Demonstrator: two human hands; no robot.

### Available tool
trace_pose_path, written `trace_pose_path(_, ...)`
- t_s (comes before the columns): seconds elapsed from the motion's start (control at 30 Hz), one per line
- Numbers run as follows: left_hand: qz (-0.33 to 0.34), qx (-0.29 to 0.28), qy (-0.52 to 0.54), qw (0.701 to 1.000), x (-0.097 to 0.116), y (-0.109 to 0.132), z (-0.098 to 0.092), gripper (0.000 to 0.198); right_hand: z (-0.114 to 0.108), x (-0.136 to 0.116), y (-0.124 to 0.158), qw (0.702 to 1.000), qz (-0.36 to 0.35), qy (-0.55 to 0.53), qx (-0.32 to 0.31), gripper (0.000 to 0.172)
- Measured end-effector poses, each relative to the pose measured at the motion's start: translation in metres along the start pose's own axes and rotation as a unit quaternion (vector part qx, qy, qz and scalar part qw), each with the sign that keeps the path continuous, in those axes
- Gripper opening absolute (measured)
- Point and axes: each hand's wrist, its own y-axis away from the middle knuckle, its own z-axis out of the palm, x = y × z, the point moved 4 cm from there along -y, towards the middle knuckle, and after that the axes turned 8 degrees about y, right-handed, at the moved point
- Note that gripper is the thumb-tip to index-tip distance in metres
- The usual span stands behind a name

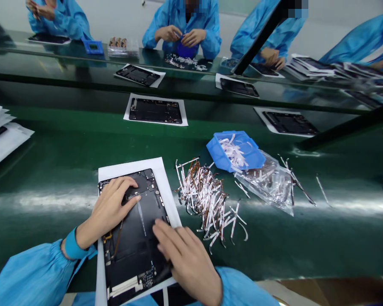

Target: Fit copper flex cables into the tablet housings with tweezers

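A black tablet housing [132, 238] with its inside facing up lies on a white sheet [97, 272] at the front edge of the bench. Small boards, connectors and a thin brown ribbon show inside it. My left hand [113, 206] rests across its upper left part, fingers and thumb apart. Over its right edge is my right hand [185, 255], slightly blurred, fingers stretched out; what lies under its palm is hidden. Close by on the right spreads a loose pile of white and brown flex cable strips [207, 197].
A blue bin [221, 151] of white strips sits beside a clear plastic bag [271, 185]. Further housings, one being the black housing [155, 110], lie on the belt. White sheets [6, 140] are stacked at left. A dark post [344, 123] slants at right. Co-workers in blue sit opposite.
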Motion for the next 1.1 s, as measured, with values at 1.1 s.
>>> trace_pose_path(1.1, -0.021, -0.098, -0.062, 0.993, -0.03, -0.054, -0.048, 0.032, 0.011, 0.072, -0.069, 0.925, 0.181, -0.226, 0.247, 0.024)
